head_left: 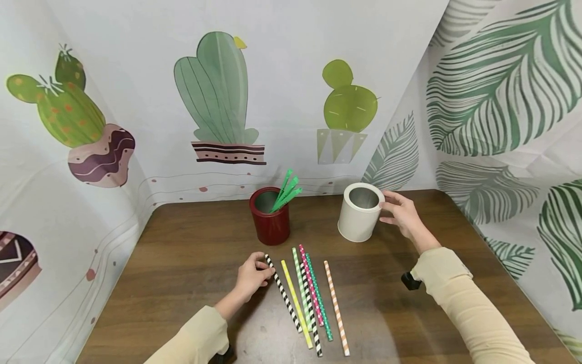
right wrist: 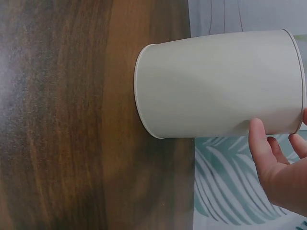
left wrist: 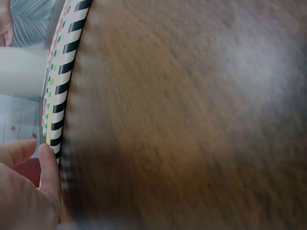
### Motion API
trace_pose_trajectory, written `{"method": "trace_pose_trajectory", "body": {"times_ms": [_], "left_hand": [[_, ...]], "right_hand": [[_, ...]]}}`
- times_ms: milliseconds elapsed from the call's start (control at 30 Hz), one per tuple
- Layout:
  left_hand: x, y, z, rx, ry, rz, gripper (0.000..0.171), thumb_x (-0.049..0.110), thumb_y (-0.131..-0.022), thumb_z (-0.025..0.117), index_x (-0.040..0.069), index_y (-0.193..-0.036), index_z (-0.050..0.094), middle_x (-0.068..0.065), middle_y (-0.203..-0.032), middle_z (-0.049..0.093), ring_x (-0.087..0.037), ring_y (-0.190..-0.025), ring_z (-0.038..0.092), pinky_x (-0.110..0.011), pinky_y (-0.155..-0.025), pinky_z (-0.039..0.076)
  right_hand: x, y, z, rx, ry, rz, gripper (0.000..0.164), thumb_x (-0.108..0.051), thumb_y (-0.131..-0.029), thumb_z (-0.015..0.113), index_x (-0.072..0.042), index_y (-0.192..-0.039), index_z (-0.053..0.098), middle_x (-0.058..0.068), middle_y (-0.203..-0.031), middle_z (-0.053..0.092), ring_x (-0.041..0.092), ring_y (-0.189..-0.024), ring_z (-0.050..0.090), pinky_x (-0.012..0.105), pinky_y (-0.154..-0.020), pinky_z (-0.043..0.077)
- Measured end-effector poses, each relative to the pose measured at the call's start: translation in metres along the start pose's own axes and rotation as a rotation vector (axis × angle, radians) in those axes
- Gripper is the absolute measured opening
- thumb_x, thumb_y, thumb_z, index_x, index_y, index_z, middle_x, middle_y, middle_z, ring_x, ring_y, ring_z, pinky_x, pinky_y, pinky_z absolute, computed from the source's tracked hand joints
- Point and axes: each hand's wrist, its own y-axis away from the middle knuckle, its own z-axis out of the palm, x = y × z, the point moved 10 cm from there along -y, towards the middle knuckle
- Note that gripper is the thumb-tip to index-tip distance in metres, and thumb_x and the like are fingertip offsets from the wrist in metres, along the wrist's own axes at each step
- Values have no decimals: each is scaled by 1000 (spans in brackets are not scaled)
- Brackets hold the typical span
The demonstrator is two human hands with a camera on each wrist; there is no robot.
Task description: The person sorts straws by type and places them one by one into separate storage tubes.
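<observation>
My left hand [head_left: 250, 278] is by the upper end of a black-and-white striped paper straw [head_left: 283, 293], the leftmost of several straws lying on the table. In the left wrist view, the thumb and a finger are apart, with the thumb tip right at that straw's end [left wrist: 57, 124]. At the back right, a white can [head_left: 359, 217] stands upright, showing no contents. My right hand [head_left: 402, 215] is at its right side, fingertips at the rim and wall. The right wrist view shows one fingertip against the can's wall [right wrist: 216, 86], the fingers not wrapped round it.
A dark red can [head_left: 272, 227] holding several green sticks [head_left: 285, 192] stands left of the white one. Yellow [head_left: 296, 303], pink dotted [head_left: 311, 285], teal dotted [head_left: 320, 298] and orange striped [head_left: 337, 308] straws lie on the wooden table [head_left: 182, 283]. Printed cloth hangs behind.
</observation>
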Motion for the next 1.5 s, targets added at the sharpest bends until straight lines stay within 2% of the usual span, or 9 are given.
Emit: {"method": "trace_pose_trajectory", "body": {"times_ms": [233, 367, 567, 800, 967, 1200, 1400, 1500], "left_hand": [[0, 1, 8, -18, -69, 5, 54, 8, -72, 70, -1, -119, 46, -14, -85, 58, -11, -56, 58, -26, -49, 50], [2, -1, 10, -8, -150, 22, 54, 10, -71, 71, -2, -118, 47, -12, -82, 60, -11, -50, 56, -25, -46, 49], [8, -9, 13, -14, -310, 67, 55, 15, -69, 72, -3, -116, 49, -8, -75, 62, -8, -45, 55, -21, -42, 46], [14, -13, 14, -52, -389, 82, 56, 15, -68, 72, -3, -115, 49, -5, -69, 61, -7, -43, 52, -21, -42, 45], [17, -14, 14, -46, -460, 84, 54, 15, -66, 70, -2, -113, 51, -1, -64, 59, -7, -42, 51, -21, -45, 43], [24, -14, 14, -13, -585, 134, 47, 13, -62, 68, 2, -106, 55, 2, -65, 59, -8, -54, 52, -23, -51, 41], [28, -15, 12, -25, -581, 119, 43, 15, -63, 68, 3, -103, 57, 1, -66, 60, -9, -57, 52, -24, -53, 41], [36, -15, 13, -43, -530, 117, 39, 14, -64, 66, 4, -100, 58, 0, -68, 61, -8, -55, 53, -23, -53, 42]], "right_hand": [[7, 0, 1, -26, -78, 23, 56, -11, -88, 51, -6, -138, 26, -4, -108, 44, 3, -78, 57, 28, -73, 52], [8, 0, 2, -32, -103, 25, 56, -13, -88, 51, -7, -138, 25, -5, -106, 44, 6, -81, 55, 26, -71, 52], [10, 0, 2, -25, -114, 40, 55, -13, -89, 50, -9, -138, 26, -7, -104, 43, 7, -83, 53, 27, -73, 52], [8, 1, 2, -20, -131, 38, 56, -13, -88, 51, -8, -138, 26, -7, -102, 43, 7, -82, 53, 28, -75, 52], [8, 1, 3, -21, -145, 45, 56, -12, -87, 52, -8, -137, 27, -6, -102, 43, 6, -81, 53, 30, -76, 51], [7, 1, 3, -17, -154, 42, 54, -10, -87, 51, -8, -137, 28, -6, -100, 44, 7, -80, 52, 31, -76, 51], [5, 2, 4, -21, -146, 48, 55, -9, -88, 49, -7, -138, 25, -6, -101, 43, 6, -80, 51, 30, -76, 51], [5, 2, 4, -17, -147, 43, 55, -10, -87, 50, -7, -137, 27, -6, -101, 43, 7, -81, 51, 29, -74, 52]]}}
